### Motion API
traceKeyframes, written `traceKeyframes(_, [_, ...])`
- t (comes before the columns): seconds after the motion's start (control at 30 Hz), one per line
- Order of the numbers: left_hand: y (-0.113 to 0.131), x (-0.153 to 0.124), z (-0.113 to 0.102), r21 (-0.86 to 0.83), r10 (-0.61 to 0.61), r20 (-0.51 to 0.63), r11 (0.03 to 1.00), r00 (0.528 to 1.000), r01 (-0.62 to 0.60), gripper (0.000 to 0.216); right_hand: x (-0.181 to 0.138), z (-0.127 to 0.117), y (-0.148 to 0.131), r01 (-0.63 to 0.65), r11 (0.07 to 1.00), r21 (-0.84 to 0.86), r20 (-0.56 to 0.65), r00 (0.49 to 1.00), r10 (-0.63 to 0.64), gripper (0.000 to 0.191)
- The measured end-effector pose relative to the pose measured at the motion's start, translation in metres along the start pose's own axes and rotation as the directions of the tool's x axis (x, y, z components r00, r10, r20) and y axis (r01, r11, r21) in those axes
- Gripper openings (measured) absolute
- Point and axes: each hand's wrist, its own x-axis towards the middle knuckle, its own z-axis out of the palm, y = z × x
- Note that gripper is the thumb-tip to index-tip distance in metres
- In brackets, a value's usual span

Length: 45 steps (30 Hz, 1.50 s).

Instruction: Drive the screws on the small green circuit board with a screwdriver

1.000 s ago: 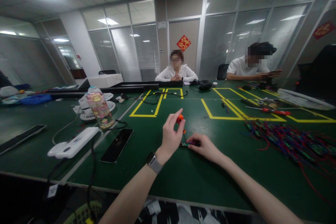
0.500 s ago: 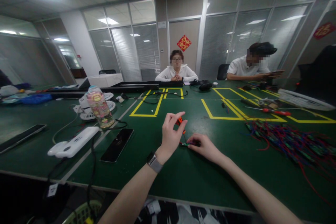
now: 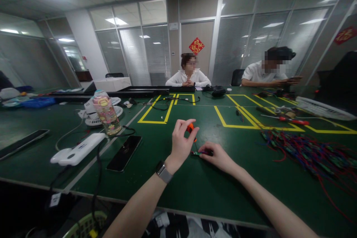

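Note:
An orange-handled screwdriver stands nearly upright, its thin shaft reaching down to a small green circuit board. Around the handle are the fingers of my left hand, thumb and forefinger curved about its upper part. My right hand pinches the board's right end, where dark wires show beneath the fingers, and holds it down at the green tabletop. The screwdriver's tip meets the board near its left part; the exact contact point is too small to make out.
To the right lies a tangled heap of wired circuit boards, with a red-handled tool behind it. On the left are a phone, a white device and a drink bottle. Two people sit across the table.
My hands, the screwdriver and the board stay almost in place. The person opposite has turned their head to the side.

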Motion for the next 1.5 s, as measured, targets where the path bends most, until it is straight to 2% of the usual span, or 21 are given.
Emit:
traceKeyframes(0.17, [0.0035,-0.0004,-0.0009,-0.049,-0.006,0.052,0.999,0.999,0.008,0.037,0.0003,-0.0004,0.0002,-0.002,1.000,-0.009,0.006,1.000,0.002,0.011])
traceKeyframes(0.4, [0.0009,0.0018,-0.0005,0.005,0.010,-0.012,1.000,1.000,-0.010,0.022,0.0005,-0.0004,0.0005,-0.003,1.000,-0.017,0.009,1.000,0.003,0.013])
traceKeyframes(0.6, [0.0031,0.0013,-0.0018,-0.043,0.009,0.061,0.999,0.998,-0.006,0.036,0.0009,0.0006,0.0037,-0.003,1.000,-0.020,0.003,1.000,0.003,0.012])
traceKeyframes(0.77, [0.0008,0.0015,-0.0010,0.016,0.013,0.004,1.000,1.000,-0.013,0.025,0.0006,0.0008,0.0040,0.002,1.000,-0.003,-0.002,1.000,-0.002,0.013])
traceKeyframes(0.97, [0.0024,0.0007,-0.0015,-0.034,0.020,0.050,0.999,0.999,-0.018,0.036,0.0004,-0.0004,0.0005,-0.003,1.000,-0.001,0.005,1.000,0.003,0.013])
traceKeyframes(1.13, [0.0002,0.0012,-0.0006,0.010,0.007,-0.001,1.000,1.000,-0.007,0.025,0.0002,-0.0009,-0.0001,-0.002,1.000,-0.017,0.004,1.000,0.002,0.013])
traceKeyframes(1.2, [0.0003,0.0009,-0.0016,0.005,0.024,-0.013,1.000,1.000,-0.024,0.027,0.0002,-0.0007,0.0003,0.002,1.000,-0.025,0.003,1.000,-0.002,0.012])
traceKeyframes(1.37, [0.0027,0.0005,-0.0037,-0.054,0.014,0.062,0.998,0.998,-0.011,0.039,0.0010,0.0009,0.0030,0.009,1.000,-0.014,0.004,1.000,-0.009,0.012])
traceKeyframes(1.5, [0.0000,0.0020,-0.0016,-0.009,-0.008,0.031,1.000,0.999,0.008,0.032,0.0013,0.0018,0.0045,0.017,1.000,-0.001,-0.002,1.000,-0.017,0.012])
